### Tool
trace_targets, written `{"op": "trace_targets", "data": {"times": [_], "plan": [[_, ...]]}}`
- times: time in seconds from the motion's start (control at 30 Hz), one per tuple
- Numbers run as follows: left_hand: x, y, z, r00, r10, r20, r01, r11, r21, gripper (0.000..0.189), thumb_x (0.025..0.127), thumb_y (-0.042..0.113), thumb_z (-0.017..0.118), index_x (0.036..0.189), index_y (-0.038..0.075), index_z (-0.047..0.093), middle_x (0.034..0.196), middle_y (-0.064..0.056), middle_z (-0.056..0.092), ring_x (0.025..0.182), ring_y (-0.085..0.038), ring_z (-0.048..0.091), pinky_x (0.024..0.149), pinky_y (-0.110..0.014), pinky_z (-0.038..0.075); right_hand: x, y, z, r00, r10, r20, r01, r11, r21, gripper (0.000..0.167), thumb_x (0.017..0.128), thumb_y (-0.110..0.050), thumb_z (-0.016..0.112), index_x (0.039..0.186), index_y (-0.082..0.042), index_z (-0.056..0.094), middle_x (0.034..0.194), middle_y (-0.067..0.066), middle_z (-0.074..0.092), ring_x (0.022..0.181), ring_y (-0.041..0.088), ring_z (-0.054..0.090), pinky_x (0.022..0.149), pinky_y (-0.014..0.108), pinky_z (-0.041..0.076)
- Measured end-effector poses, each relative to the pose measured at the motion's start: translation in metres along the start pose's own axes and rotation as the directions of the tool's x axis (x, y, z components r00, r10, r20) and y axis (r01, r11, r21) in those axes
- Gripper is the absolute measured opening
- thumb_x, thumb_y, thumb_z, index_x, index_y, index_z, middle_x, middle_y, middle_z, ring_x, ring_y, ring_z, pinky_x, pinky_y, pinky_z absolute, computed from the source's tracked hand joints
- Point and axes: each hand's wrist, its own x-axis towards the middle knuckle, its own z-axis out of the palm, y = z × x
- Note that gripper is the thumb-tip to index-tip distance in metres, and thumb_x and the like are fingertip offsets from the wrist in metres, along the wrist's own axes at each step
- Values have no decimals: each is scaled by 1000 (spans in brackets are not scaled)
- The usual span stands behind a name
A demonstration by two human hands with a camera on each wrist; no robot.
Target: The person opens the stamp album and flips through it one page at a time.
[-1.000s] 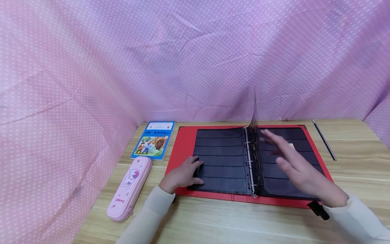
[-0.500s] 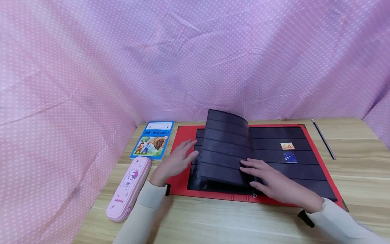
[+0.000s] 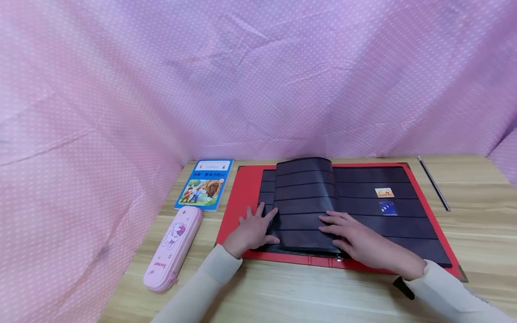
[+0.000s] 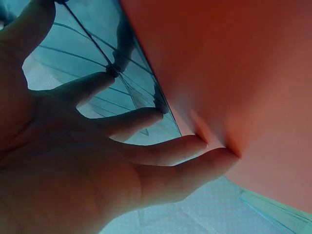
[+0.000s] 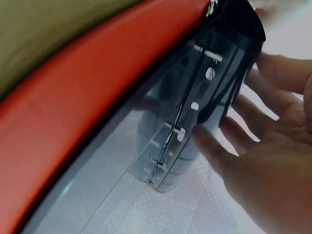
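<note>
A red ring binder (image 3: 242, 188) lies spread on the table, filled with black pocket pages. One black page (image 3: 303, 197) has been turned onto the left side and bulges near the rings. My left hand (image 3: 251, 231) rests with spread fingers at that page's left edge; in the left wrist view its fingertips touch the page and the red cover (image 4: 253, 87). My right hand (image 3: 359, 237) lays its fairly straight fingers on the page beside the spine, near the metal rings (image 5: 175, 130). On the right page sit a cream stamp-like card (image 3: 384, 192) and a dark blue one (image 3: 388, 208).
Left of the binder are a blue picture-covered book (image 3: 203, 186) and a pink pencil case (image 3: 173, 249). A dark, thin pencil-like stick (image 3: 434, 184) lies to the right. Behind the wooden table (image 3: 282, 291) hangs a pink dotted cloth (image 3: 258, 80).
The upright page has swung over to the left and settled lower, uncovering both small cards. My right hand moved left to the spine; my left hand lifted, then came down on the page edge.
</note>
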Motion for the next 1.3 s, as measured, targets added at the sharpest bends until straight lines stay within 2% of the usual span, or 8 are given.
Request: {"op": "trace_targets", "data": {"times": [0.23,0.3,0.4,0.6,0.8,0.97,1.13,1.3], "plan": [[0,-1,1,1000,4,-14,-4,1000,17,87,76,51,72,149,27,31,151,-18,23,133,-50,21,95,-67,31,-14,13,-5,983,180,45,-184,976,114,70,93,-33,60,150,-10,26,153,11,19,131,32,35,93,45,44],[1,-2,2,1000,11,-23,-11,1000,23,87,76,50,73,149,27,32,151,-18,24,132,-49,22,95,-67,31,-17,16,-4,974,213,72,-220,969,114,75,93,-41,57,151,-12,21,154,10,17,130,32,36,94,46,43],[1,-4,2,999,18,-34,-17,999,32,86,76,50,73,149,26,33,151,-17,25,131,-47,25,96,-66,31,-18,18,-2,973,212,87,-221,969,107,77,93,-46,55,152,-14,17,155,10,15,130,32,37,94,46,43],[-1,-8,-2,998,35,-52,-35,999,17,84,76,46,75,147,24,36,149,-14,29,129,-40,31,97,-65,31,-15,16,3,978,204,39,-207,973,98,76,92,-47,55,152,-15,19,154,10,17,127,32,40,91,46,45],[-1,-16,-5,996,43,-74,-42,999,24,79,77,40,76,145,19,40,147,-9,34,131,-35,31,98,-62,32,-4,7,11,972,236,-18,-235,971,37,79,89,-52,58,150,-15,26,152,10,23,130,38,34,94,56,40],[1,-22,-5,996,59,-72,-56,998,36,76,79,37,75,144,18,42,148,-6,35,131,-32,31,98,-61,33,8,5,3,967,254,-6,-254,967,4,76,89,-51,60,149,-14,30,148,11,28,126,37,39,92,56,42],[1,-24,-7,996,62,-69,-61,998,21,76,79,37,75,144,18,41,148,-7,34,131,-33,31,98,-62,32,27,29,-22,959,280,41,-283,956,78,75,94,-41,57,151,-10,20,147,18,24,122,40,44,92,57,41],[0,-26,-6,996,64,-58,-63,998,15,75,80,38,74,145,18,41,149,-5,33,132,-34,30,99,-62,31,51,59,-31,944,322,77,-329,939,99,73,97,-34,53,150,-3,15,149,25,16,131,45,29,99,63,29]]}}
